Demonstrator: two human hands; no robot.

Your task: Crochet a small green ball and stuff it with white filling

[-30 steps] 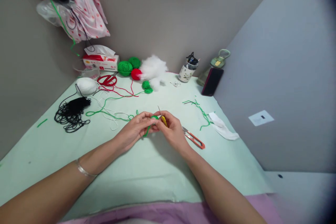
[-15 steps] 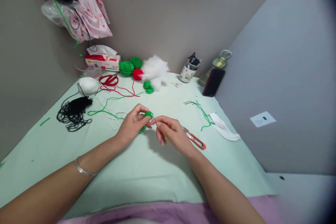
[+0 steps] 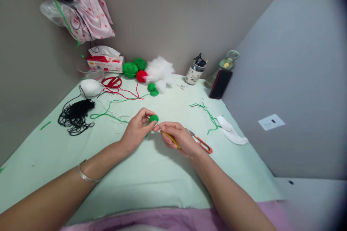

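My left hand (image 3: 137, 130) pinches a small round green crochet piece (image 3: 153, 118) above the pale green table (image 3: 141, 177). A green yarn strand (image 3: 108, 115) trails from it to the left across the table. My right hand (image 3: 177, 137) grips a crochet hook with a yellow handle (image 3: 170, 137); its metal tip points into the green piece. Both hands are closed and nearly touch at the middle of the table.
Orange thread snips (image 3: 200, 143) lie just right of my right hand. Black yarn (image 3: 76, 113), white yarn (image 3: 90, 87), red scissors (image 3: 111, 82), green and red yarn balls (image 3: 132, 68), stuffing (image 3: 159, 72), a tissue box (image 3: 104, 63), a jar (image 3: 194, 74), a phone (image 3: 220, 84) and white cloth (image 3: 230, 131) sit around.
My right hand has turned the hook from pointing up to lying low, its tip now in the green piece. My left hand has raised and turned the piece into a clear round ball shape.
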